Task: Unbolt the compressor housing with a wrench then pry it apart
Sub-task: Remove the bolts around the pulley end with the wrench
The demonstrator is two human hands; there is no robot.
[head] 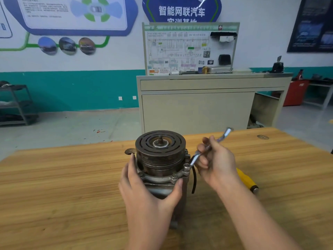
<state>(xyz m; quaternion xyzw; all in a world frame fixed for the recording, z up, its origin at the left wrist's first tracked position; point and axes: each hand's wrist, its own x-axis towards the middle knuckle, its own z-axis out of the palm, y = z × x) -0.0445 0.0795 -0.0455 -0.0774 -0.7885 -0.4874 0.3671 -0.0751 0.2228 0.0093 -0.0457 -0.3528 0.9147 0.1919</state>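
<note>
Counter (72,177): wooden top, carries all items below.

Compressor (160,165): stands upright near the counter's front middle, pulley face up, bolted housing flange beneath the pulley. Risk: it rests on its end with no vise; a hard pull on the wrench could twist or tip it, and only one hand steadies it.

Left hand (144,193): fingers and thumb wrapped round the housing body below the flange, gripping it. Risk: the thumb lies close beside a flange bolt; if the body spins, skin may be pinched.

Right hand (214,159): fingers curled round the wrench shank, holding it.

Wrench (207,148): offset ring type, lower ring seated over the bolt at the flange's right corner, shaft angled up and away. Risk: a ring not fully seated could slip and round the head, sending knuckles into the pulley edge.

Yellow-handled tool (247,181): lies on the counter behind the right wrist, probably for prying; a sweeping forearm could knock it.

Bolt (174,177): front flange bolt, appears not yet removed.
</note>
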